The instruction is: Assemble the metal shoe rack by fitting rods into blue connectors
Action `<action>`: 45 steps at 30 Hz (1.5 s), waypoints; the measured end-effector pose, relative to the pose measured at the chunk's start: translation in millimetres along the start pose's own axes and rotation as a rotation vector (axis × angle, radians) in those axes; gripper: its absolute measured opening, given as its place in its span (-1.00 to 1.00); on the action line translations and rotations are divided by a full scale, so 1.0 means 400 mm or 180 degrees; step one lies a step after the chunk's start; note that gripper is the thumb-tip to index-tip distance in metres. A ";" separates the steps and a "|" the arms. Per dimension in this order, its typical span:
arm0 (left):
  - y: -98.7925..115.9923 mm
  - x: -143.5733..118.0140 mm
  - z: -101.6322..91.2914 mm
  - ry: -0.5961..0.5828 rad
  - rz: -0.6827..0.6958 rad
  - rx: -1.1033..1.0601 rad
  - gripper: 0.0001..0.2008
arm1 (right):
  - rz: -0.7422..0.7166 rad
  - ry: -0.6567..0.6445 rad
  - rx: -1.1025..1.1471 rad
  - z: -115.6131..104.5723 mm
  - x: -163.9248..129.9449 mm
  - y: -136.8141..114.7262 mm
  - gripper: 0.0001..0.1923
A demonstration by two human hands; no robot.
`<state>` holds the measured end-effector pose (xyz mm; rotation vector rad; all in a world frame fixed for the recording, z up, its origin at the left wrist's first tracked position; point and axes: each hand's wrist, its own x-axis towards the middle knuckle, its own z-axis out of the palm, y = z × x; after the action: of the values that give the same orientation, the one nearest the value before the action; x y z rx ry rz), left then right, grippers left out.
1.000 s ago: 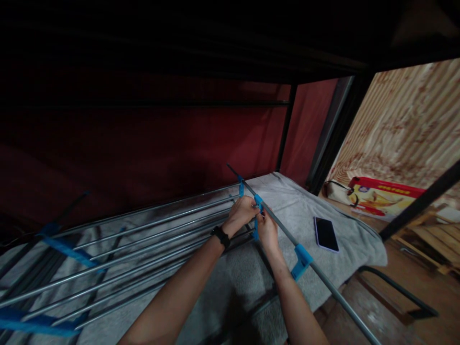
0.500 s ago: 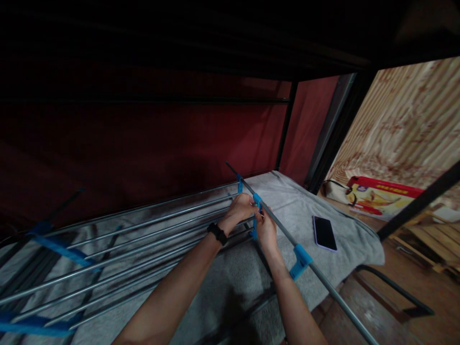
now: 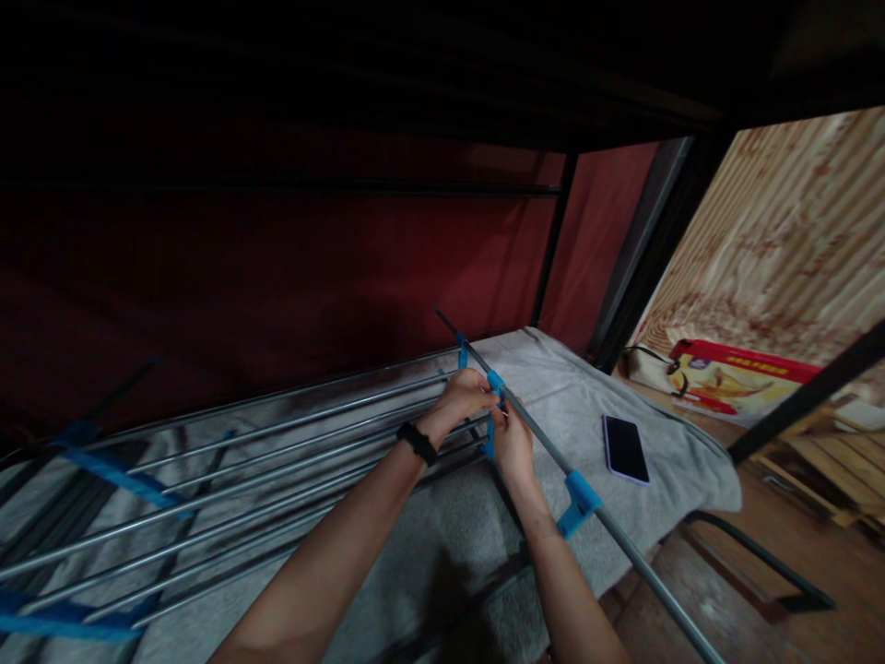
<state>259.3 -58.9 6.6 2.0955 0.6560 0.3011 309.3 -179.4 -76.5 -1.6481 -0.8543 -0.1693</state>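
My left hand (image 3: 465, 397), with a black band (image 3: 418, 444) at the wrist, is closed in a pinch at a blue plastic bracket (image 3: 495, 380). Whatever lies between its fingertips is too small to make out. Against the same bracket, my right hand (image 3: 513, 447) has its fingers closed round the lower part, touching the left fingertips. A grey metal pole (image 3: 546, 441) runs through this bracket and a second blue bracket (image 3: 581, 498) nearer me. Several thin metal rods (image 3: 277, 475) stretch leftward to blue end pieces (image 3: 117, 475), forming a rack.
Under the rack lies a grey cloth (image 3: 678, 452) with a phone (image 3: 626, 449) on it. Dark frame posts (image 3: 553, 240) and a red panel (image 3: 387, 267) enclose the back. A red and yellow box (image 3: 747, 378) and a wooden pallet (image 3: 830, 461) sit at right.
Both hands stay at the same bracket with only slight finger movement. The rods' left ends have shifted slightly.
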 end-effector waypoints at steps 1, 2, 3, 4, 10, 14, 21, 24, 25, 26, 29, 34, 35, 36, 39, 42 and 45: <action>-0.001 0.003 0.001 0.0004 -0.0013 0.0030 -0.87 | 0.0005 -0.0021 0.0007 -0.001 0.000 0.000 -0.54; -0.001 0.004 0.001 0.0010 -0.0024 0.0059 -0.87 | 0.0010 -0.0040 0.0014 -0.002 0.000 0.000 -0.54; -0.001 0.005 0.001 0.0017 -0.0032 0.0085 -0.87 | 0.0017 -0.0054 0.0017 -0.002 0.000 0.000 -0.54; 0.000 0.005 0.001 0.0023 -0.0035 0.0108 -0.87 | 0.0026 -0.0069 0.0016 -0.003 -0.001 -0.001 -0.55; 0.011 -0.002 -0.005 -0.0030 -0.0012 0.0243 -0.83 | 0.0048 -0.0041 -0.0050 -0.003 -0.003 -0.005 -0.56; 0.018 -0.004 -0.007 -0.0107 0.0020 0.0349 -0.78 | -0.0005 -0.0014 -0.0098 -0.001 -0.007 -0.012 -0.56; 0.049 -0.039 -0.014 -0.0001 0.0102 0.0672 -0.83 | -0.0010 0.0043 -0.0259 0.004 -0.013 -0.022 -0.58; 0.064 -0.088 -0.016 0.0273 0.0264 0.1072 -0.83 | 0.0003 0.0031 -0.0322 0.001 -0.010 -0.021 -0.56; 0.067 -0.110 -0.018 0.0393 0.0331 0.1350 -0.79 | 0.0007 0.0024 -0.0333 0.000 -0.008 -0.021 -0.56; 0.068 -0.134 -0.021 0.0517 0.0410 0.1663 -0.75 | 0.0016 0.0005 -0.0330 0.000 -0.007 -0.020 -0.56; 0.063 -0.210 -0.041 0.0797 0.0564 0.2416 -0.73 | 0.0056 -0.0063 -0.0230 -0.002 -0.004 -0.019 -0.52; 0.033 -0.299 -0.095 0.0817 0.0424 0.2919 -0.67 | 0.0027 0.0020 0.0024 0.004 -0.013 -0.016 -0.43; 0.026 -0.307 -0.103 0.0788 0.0403 0.2936 -0.64 | 0.0037 0.0056 0.0071 0.006 -0.015 -0.015 -0.43; 0.020 -0.310 -0.108 0.0749 0.0376 0.2920 -0.62 | 0.0057 0.0095 0.0111 0.008 -0.017 -0.015 -0.42; 0.007 -0.309 -0.112 0.0592 0.0314 0.2825 -0.60 | 0.0170 0.0159 0.0176 0.011 -0.017 -0.012 -0.40; 0.003 -0.302 -0.108 0.0535 0.0285 0.2814 -0.58 | 0.0231 0.0114 0.0185 0.010 -0.015 -0.009 -0.40; 0.002 -0.299 -0.107 0.0546 0.0319 0.2790 -0.56 | 0.0208 0.0120 0.0169 0.008 -0.015 -0.008 -0.42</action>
<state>141.4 -96.4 35.3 2.9673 0.8898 0.2773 302.1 -179.0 -78.1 -1.6161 -0.7694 -0.1307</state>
